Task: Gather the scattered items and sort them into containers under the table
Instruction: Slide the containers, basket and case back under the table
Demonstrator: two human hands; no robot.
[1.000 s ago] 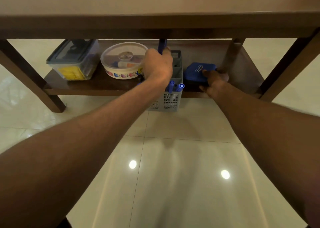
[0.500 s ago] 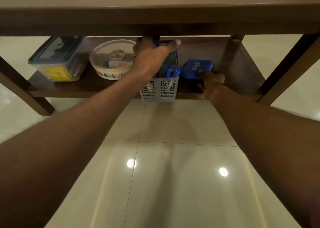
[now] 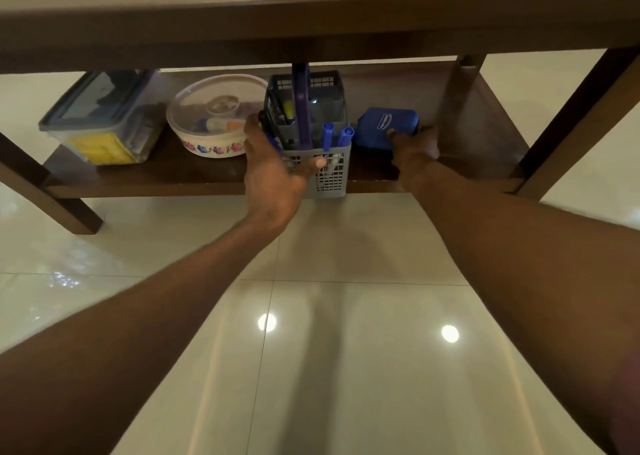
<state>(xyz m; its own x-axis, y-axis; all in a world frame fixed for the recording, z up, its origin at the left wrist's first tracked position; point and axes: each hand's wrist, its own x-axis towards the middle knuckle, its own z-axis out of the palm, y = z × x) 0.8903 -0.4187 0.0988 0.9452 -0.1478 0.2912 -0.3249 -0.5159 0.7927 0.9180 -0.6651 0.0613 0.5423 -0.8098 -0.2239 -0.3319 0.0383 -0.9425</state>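
One hand (image 3: 273, 174) now grips basket (image 3: 329, 177).

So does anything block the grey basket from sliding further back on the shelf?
Nothing visible does: the shelf behind the basket looks bare. The bowl sits to its left, the blue case to its right.

On the lid of the blue case (image 3: 386, 127) you see a small white oval logo with lettering inside it, printed sideways; the letters are too small and blurred for you to read. The yellow pack inside the clear lidded box (image 3: 104, 117) shows no print you can make out. The round bowl (image 3: 214, 122) carries only a flower pattern along its side, no words. You find no numbers or signs elsewhere.
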